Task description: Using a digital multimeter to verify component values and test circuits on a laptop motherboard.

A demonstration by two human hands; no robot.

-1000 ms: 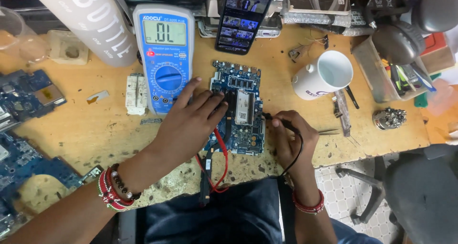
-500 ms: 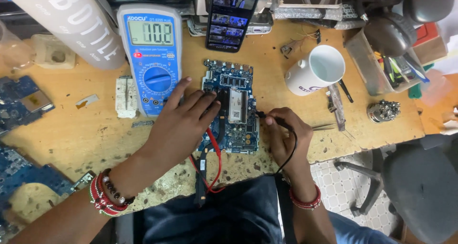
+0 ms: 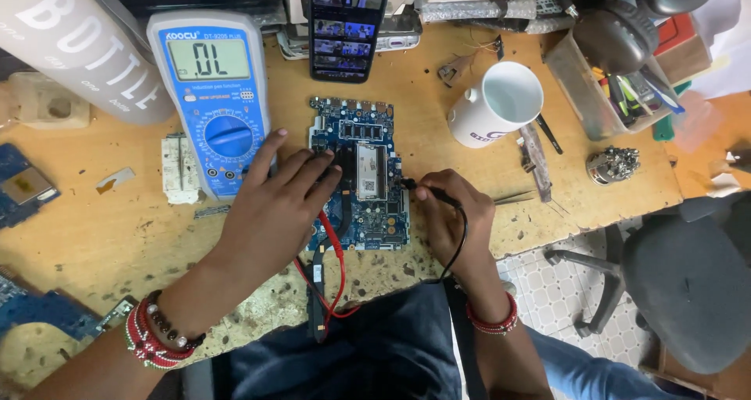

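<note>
A blue circuit board (image 3: 360,134) lies flat in the middle of the wooden bench (image 3: 117,236). My left hand (image 3: 274,204) rests on its left half, fingers bent down on a probe with a red lead (image 3: 338,259). My right hand (image 3: 450,220) pinches a black probe (image 3: 422,189) whose tip touches the board's right edge; its black lead loops back over my wrist. A blue multimeter (image 3: 213,95) with a lit display lies just left of the board, beside my left fingers.
A white bottle (image 3: 78,44) lies at the back left. A phone (image 3: 344,25) leans behind the board. A white mug (image 3: 497,103), tweezers (image 3: 520,198) and a tool tray (image 3: 602,79) sit to the right. Other blue boards (image 3: 23,185) lie far left. A grey chair (image 3: 680,283) stands right.
The multimeter's display has changed its reading. The view has shifted so the bench sits lower and larger in frame. Both hands stay on the board with their probes.
</note>
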